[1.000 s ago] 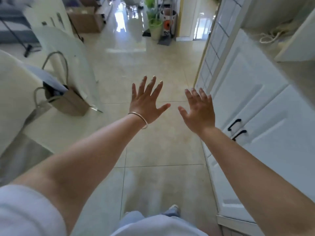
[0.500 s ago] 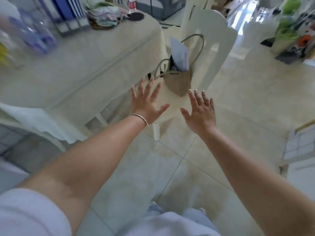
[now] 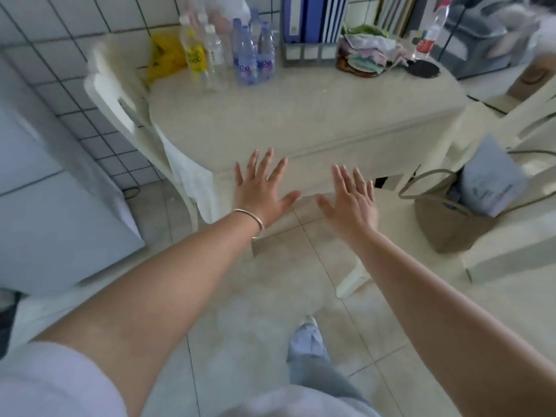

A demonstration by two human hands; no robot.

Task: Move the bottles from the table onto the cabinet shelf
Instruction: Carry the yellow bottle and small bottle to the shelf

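Several plastic bottles stand grouped at the far left corner of the cream table (image 3: 301,115): a yellow-labelled bottle (image 3: 194,52), a clear bottle (image 3: 215,60) and blue-labelled water bottles (image 3: 251,55). Another bottle with a red label (image 3: 430,31) stands at the far right of the table. My left hand (image 3: 261,191), with a bangle at the wrist, and my right hand (image 3: 352,203) are stretched forward, fingers spread and empty, in front of the table's near edge and well short of the bottles. The cabinet shelf is out of view.
A white chair (image 3: 120,94) stands at the table's left against the tiled wall. Another chair at the right holds a tan bag (image 3: 451,218) with papers. Folders (image 3: 313,19), a basket of cloths (image 3: 364,58) and a dark coaster (image 3: 422,69) sit at the table's back. A white appliance (image 3: 45,206) stands left.
The view has swung left from the white cabinets past the chair with the bag to face the table. Both hands stay spread and empty in front of me.
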